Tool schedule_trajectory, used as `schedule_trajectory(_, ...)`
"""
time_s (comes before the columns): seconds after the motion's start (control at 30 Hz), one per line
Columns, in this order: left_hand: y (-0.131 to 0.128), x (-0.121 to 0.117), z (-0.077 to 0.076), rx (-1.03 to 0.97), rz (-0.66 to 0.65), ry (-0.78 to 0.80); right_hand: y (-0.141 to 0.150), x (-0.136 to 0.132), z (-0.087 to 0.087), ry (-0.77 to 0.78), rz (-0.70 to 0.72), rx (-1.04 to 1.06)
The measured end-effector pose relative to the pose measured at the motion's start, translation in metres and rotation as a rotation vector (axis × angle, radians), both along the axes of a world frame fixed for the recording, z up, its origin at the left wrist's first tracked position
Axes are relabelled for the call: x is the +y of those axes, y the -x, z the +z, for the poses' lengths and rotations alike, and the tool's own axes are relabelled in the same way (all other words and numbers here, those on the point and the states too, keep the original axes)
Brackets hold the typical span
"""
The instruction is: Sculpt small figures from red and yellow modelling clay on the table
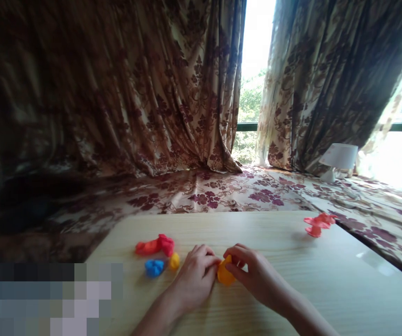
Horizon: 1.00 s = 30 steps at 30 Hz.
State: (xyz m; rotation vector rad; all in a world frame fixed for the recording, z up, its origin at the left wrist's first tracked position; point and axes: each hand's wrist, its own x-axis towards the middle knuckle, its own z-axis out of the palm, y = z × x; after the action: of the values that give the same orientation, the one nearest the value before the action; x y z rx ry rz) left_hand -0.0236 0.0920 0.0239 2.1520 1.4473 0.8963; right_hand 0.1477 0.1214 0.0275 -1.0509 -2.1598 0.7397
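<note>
A flattened piece of yellow-orange modelling clay (226, 274) is between my two hands, low over the light wooden table (257, 228). My right hand (252, 266) pinches its upper right side between thumb and fingers. At the left edge of the clay, the bent, closed fingers of my left hand (199, 270) meet it, their tips partly hidden. Left of that hand sit a small yellow lump (174, 261), a blue lump (154, 268) and a red and pink lump (155, 245), all looking like the same soft clay.
Near the table's far right corner stands a shaped coral-pink clay piece (318, 224). Patterned fabric (204, 198) spreads behind the table, with floral curtains (173, 93) and a window (253, 93) beyond. A white lamp (341, 156) stands at the back right. The lower left corner is blurred out.
</note>
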Motion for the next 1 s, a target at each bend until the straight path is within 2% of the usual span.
schedule_trajectory(0.13,0.001,0.001,-0.003,-0.025,0.039,0.035,-0.001,0.001,0.001,0.007,0.002,0.007)
schedule_trajectory(0.37,0.003,0.002,-0.001,-0.044,0.032,0.116,-0.002,0.003,0.0,0.0,0.019,-0.006)
schedule_trajectory(0.53,-0.001,0.005,-0.002,-0.161,0.09,0.019,-0.004,0.002,0.004,-0.039,0.042,-0.023)
schedule_trajectory(0.67,-0.008,0.004,-0.001,-0.245,0.1,-0.029,-0.009,0.003,0.007,-0.032,-0.01,0.038)
schedule_trajectory(0.87,-0.018,0.004,-0.005,-0.219,0.088,0.023,-0.022,0.014,0.005,-0.136,-0.073,-0.051)
schedule_trajectory(1.0,-0.017,0.005,-0.007,-0.252,0.093,0.127,-0.025,0.014,0.007,-0.103,-0.064,-0.109)
